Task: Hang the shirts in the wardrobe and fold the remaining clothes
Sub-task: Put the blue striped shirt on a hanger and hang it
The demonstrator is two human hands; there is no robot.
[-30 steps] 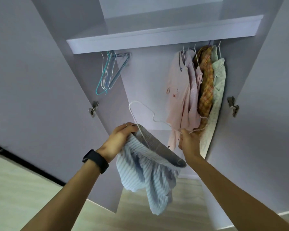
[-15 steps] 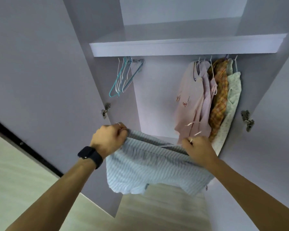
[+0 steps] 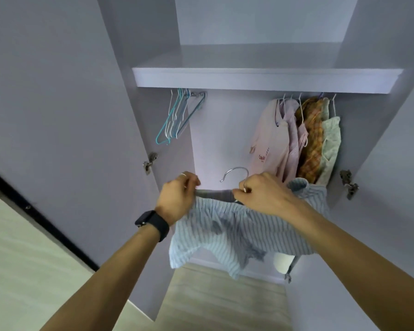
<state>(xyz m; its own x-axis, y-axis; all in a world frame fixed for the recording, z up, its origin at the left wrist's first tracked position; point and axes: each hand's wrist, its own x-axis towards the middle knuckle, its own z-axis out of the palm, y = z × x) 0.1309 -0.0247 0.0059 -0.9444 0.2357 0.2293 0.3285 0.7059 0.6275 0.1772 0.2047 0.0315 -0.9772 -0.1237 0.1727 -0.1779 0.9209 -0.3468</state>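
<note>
- Now, nearest the camera, a black watch (image 3: 153,223) with a smooth band sits on the left wrist. Both forearms reach up toward the open wardrobe (image 3: 220,139).
- The shirt (image 3: 225,232) droops below the hands, in front of the opening and not yet hung. It is thin, soft cloth in fine blue-and-white stripes, with darker grey showing at the neck. It sags in loose folds, so I judge it light and limp.
- The left hand (image 3: 179,194) has its fingers curled and pinches the shirt's upper edge, seemingly to draw the cloth over one end of the hanger. A slim ring (image 3: 183,174) shows on one finger.
- The right hand (image 3: 265,194) is closed round the hanger (image 3: 236,174) just under its hook, with cloth bunched beneath. Holding there likely steadies the frame and leaves the hook free.
- The hanger is thin wire. Only its curved, silvery hook stands clear; its arms are hidden in the shirt.
- Metal hinges (image 3: 150,162) sit at either side of the opening.
- Further in, at right, the hung shirts (image 3: 296,139) are packed together on wire hangers: pale pink, lilac, orange plaid and a pale green print.
- At left the spare hangers (image 3: 177,115), teal and white wire, are bunched aside. That leaves a gap in the middle, probably where this shirt will go.
- The shelf (image 3: 261,78) is a flat, matte, lilac-grey board, and its front lip hides whatever the hangers hook onto.
</note>
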